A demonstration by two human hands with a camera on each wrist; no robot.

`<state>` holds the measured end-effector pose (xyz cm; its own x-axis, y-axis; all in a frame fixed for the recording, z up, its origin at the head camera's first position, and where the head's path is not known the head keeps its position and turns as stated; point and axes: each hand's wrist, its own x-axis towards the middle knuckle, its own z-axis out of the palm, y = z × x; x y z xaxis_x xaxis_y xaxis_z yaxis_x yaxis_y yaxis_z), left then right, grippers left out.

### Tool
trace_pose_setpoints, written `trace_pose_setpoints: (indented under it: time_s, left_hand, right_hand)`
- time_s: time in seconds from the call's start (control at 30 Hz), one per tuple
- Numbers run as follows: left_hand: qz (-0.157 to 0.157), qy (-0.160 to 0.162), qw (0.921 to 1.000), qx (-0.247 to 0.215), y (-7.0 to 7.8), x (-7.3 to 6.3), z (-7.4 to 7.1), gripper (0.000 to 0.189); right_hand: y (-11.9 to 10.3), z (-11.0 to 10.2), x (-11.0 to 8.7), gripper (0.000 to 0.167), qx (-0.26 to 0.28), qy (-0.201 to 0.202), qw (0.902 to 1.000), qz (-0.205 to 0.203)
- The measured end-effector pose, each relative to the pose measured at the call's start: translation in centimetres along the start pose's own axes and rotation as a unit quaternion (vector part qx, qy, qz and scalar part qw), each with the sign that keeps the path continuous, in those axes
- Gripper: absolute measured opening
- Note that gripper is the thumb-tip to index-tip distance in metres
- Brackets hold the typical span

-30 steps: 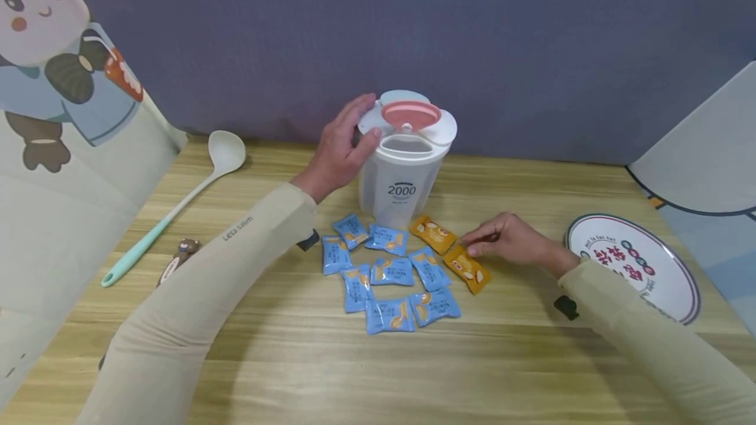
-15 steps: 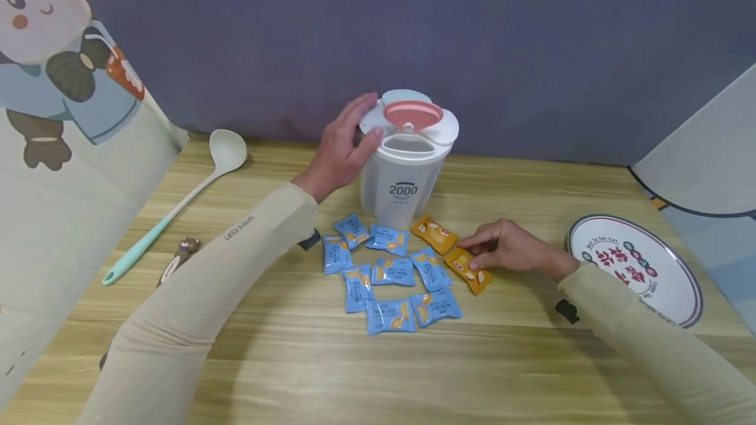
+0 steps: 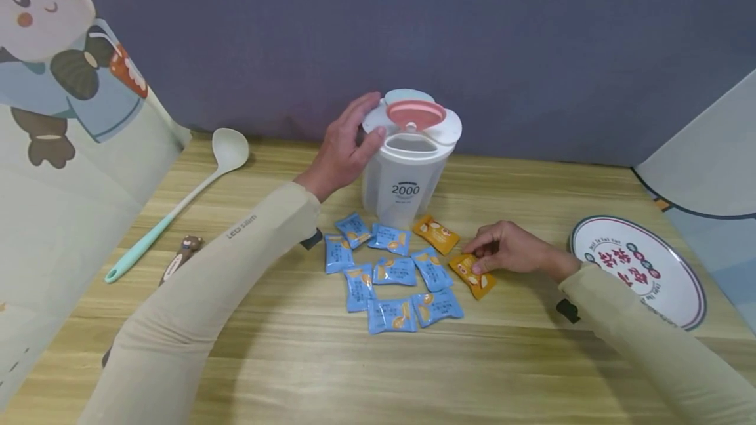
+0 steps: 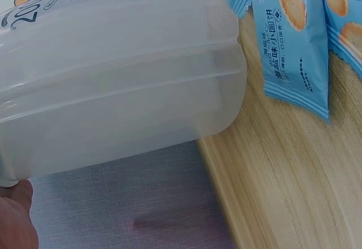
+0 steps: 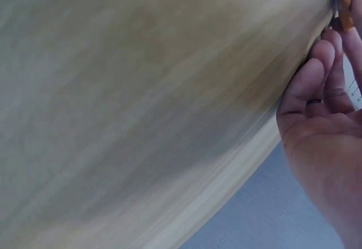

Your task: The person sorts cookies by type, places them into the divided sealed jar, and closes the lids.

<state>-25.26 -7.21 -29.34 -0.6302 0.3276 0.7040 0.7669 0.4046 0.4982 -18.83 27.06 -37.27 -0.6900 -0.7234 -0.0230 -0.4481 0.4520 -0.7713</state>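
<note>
A tall translucent storage container (image 3: 407, 182) marked 2000 stands near the back, its pink flap (image 3: 416, 114) raised beside the pour opening. My left hand (image 3: 341, 151) grips the left side of its white lid, thumb on top near the opening. My right hand (image 3: 510, 251) pinches an orange snack packet (image 3: 482, 286) between thumb and fingers, low over the table. In the right wrist view only an edge of the orange packet (image 5: 347, 20) shows. A second orange packet (image 3: 436, 233) lies just left of it. Several blue biscuit packets (image 3: 394, 271) are spread before the container.
At the left lies a ladle (image 3: 168, 215) with a mint handle. A bear-topped item (image 3: 183, 254) is partly hidden by my left sleeve. An oval plate (image 3: 661, 294) sits at the right, partly under my right forearm. A dark partition (image 3: 502, 51) rises behind.
My right thumb has come down onto the lower orange packet, which has shifted slightly toward the front. The left hand stays on the container lid.
</note>
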Motion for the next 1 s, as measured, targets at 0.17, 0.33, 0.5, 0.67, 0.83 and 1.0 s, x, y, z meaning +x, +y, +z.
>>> trace_pose_setpoints:
  time_s: [0.17,0.33,0.5,0.67,0.83,1.0]
  left_hand:
    - [-0.001,0.001,1.0000,0.002,-0.1,0.0,0.0,0.055]
    - [-0.002,-0.001,1.0000,0.000,-0.1,0.0,0.0,0.055]
    - [0.001,0.002,1.0000,-0.003,-0.1,0.0,0.0,0.055]
    - [0.001,0.001,1.0000,-0.006,-0.1,0.0,0.1,0.055]
    - [0.001,0.003,1.0000,-0.006,-0.1,0.0,0.1,0.055]
    - [-0.002,0.003,1.0000,-0.006,-0.1,-0.1,0.1,0.055]
  right_hand:
    - [0.4,-0.1,-0.1,0.022,0.015,0.005,0.9999,-0.004]
    - [0.8,-0.4,-0.4,0.022,0.040,0.006,0.9990,0.021]
    - [0.8,-0.6,-0.8,0.022,0.068,0.010,0.9972,0.032]
    - [0.6,-0.8,-1.3,0.020,0.076,0.028,0.9965,0.022]
    - [0.0,-1.3,-1.8,0.017,0.092,0.041,0.9949,0.006]
    - [-0.6,-2.2,-2.2,0.015,0.106,0.059,0.9924,-0.021]
